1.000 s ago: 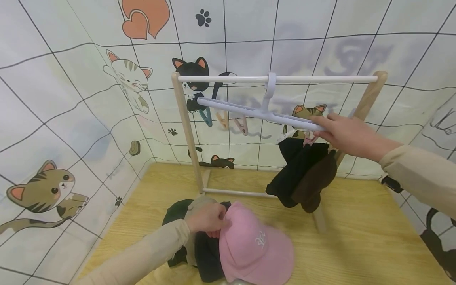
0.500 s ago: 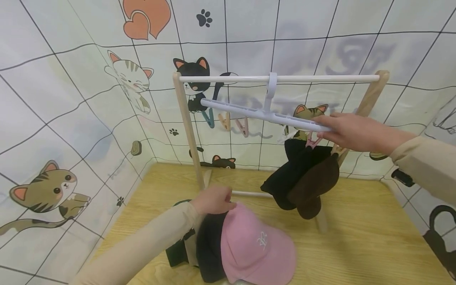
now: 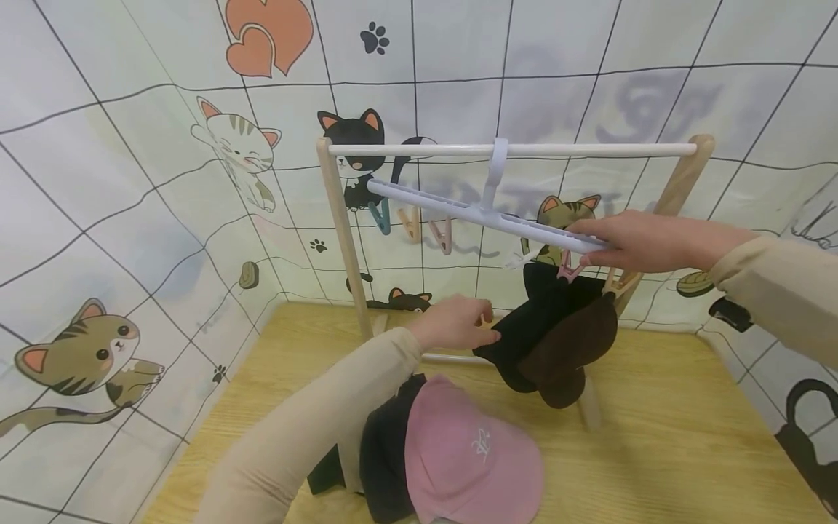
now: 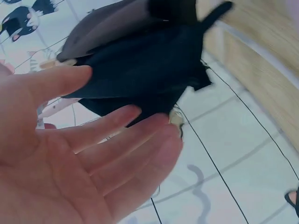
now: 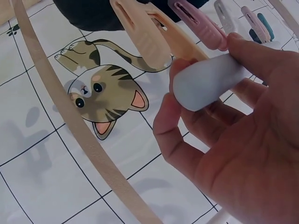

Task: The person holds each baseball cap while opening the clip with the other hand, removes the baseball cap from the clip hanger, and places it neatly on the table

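Note:
My right hand grips the right end of a white clip hanger, its fingers and thumb wrapped around the rounded tip in the right wrist view. The hanger hooks over a rack's rail and tilts down to the right. A black cap and a brown cap hang below it from a pink clip and a peach clip. My left hand reaches the black cap's left edge. In the left wrist view its fingers are extended, thumb apart, with the black cap beyond them.
A pink cap lies on the wooden table, beside black, beige and dark green caps partly behind my left sleeve. Teal, peach and pink clips dangle from the hanger's left half. The rack's post stands at left.
My left hand has left the row of caps on the table and moved right and up to the hanging black cap. The right hand keeps its grip, with the hanger's right end slightly lower.

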### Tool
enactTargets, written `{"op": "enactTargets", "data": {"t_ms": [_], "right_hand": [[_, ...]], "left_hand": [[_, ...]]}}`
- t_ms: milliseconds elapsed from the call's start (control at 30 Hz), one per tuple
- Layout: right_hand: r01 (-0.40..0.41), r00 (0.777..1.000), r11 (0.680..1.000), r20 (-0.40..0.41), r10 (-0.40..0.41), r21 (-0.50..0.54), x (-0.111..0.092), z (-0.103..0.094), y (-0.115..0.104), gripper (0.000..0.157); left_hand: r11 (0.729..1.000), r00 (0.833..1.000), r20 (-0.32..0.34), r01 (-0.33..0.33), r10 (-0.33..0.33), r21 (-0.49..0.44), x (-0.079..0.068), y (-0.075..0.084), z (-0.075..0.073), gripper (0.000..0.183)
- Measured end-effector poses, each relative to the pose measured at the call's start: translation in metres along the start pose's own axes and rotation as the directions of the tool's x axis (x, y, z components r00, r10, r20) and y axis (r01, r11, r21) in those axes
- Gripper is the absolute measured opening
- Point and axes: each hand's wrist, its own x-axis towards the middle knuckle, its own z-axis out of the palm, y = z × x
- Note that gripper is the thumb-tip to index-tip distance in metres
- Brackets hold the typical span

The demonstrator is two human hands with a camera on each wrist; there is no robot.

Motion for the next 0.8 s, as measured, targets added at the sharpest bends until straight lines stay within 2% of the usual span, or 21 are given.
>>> {"op": "enactTargets", "data": {"t_ms": [133,233,433,600,800], "right_hand": [[-0.004,1.0,1.0,0.026,0.004,-0.001,0.0,-0.001,-0.001,0.044],[-0.009,0.999,1.0,0.04,0.009,-0.012,0.0,-0.003,-0.002,0.044],[-0.001,0.998,1.0,0.06,0.002,-0.011,0.001,-0.005,-0.003,0.046],[-0.012,0.998,1.0,0.064,0.012,-0.004,0.003,-0.004,-0.004,0.046],[-0.006,0.999,1.0,0.033,0.006,0.015,0.002,-0.002,-0.003,0.039]], "left_hand": [[0.996,0.999,0.019,-0.04,0.042,-0.078,0.019,0.014,-0.007,0.044],[0.992,0.998,0.045,-0.046,0.052,-0.114,0.033,0.025,-0.01,0.054],[0.993,0.999,0.031,-0.037,0.04,-0.108,0.057,0.041,-0.005,0.064],[0.986,0.999,-0.012,-0.041,0.039,-0.164,0.069,0.044,0.003,0.059],[0.966,0.997,-0.058,-0.057,0.044,-0.252,0.072,0.046,0.008,0.05]]}}
